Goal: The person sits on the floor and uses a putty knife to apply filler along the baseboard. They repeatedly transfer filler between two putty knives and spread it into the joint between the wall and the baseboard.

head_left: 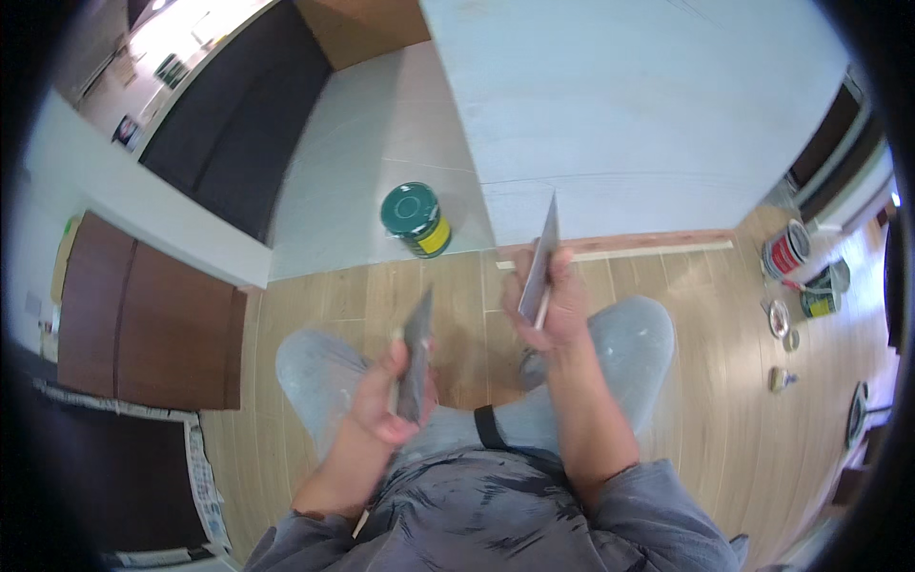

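My left hand (389, 393) is closed around a flat, thin metal scraper (416, 348), its pointed corner turned away from me. Motion blurs that hand a little. In my right hand (564, 303) I grip a second flat scraper (545, 250), held nearly upright and edge-on. Its upper corner is in front of the pale wall panel (629, 114), and I cannot tell whether it touches. The two blades are apart. A tin with a green lid (413, 212) stands beyond my hands, on the grey tiles.
My bent knees flank the wood-look floor (720, 400). To the right are a red-and-white can (785, 250), a green bucket (822, 291), a round lid (779, 319) and a small brush (782, 379). Brown cabinet doors (152, 315) line the left, with a dark taped-edge panel (114, 477) nearer.
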Demonstrator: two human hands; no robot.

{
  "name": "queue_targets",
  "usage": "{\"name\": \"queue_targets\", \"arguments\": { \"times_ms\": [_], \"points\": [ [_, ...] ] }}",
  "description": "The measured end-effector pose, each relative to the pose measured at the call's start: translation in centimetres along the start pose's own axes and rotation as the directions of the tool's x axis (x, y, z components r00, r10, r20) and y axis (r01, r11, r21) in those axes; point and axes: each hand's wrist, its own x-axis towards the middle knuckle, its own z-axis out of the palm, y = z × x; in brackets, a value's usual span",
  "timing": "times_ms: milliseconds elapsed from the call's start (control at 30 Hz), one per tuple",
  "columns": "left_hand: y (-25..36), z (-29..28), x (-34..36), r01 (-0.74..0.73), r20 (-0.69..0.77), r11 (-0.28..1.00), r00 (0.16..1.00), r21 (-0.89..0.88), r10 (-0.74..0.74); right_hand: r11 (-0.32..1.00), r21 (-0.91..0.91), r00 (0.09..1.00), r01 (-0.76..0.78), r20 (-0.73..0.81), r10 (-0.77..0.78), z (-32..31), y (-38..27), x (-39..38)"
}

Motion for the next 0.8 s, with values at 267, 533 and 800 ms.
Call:
{"name": "queue_targets", "arguments": {
  "times_ms": [267, 533, 800],
  "points": [
    [-3.8, 2.2, 3.4, 0.142, 0.189, 0.935, 0.979, -0.326, -0.083, 0.693, -0.718, 0.630, 0.063, 0.567, 0.530, -2.3, -4.9, -0.6],
    [-3.5, -2.4, 6.1, 0.090, 0.298, 0.913, 0.954, -0.397, 0.036, 0.336, -0.745, 0.817, 0.576, 0.526, -0.234, 2.8, -5.1, -3.7],
    [-3.3, -1.8, 6.4, 0.345, 0.469, 0.793, 0.879, -0.503, -0.085, -0.094, -0.831, 0.805, 0.548, 0.554, -0.213, 7.1, -1.4, -3.4]
  ]
}}
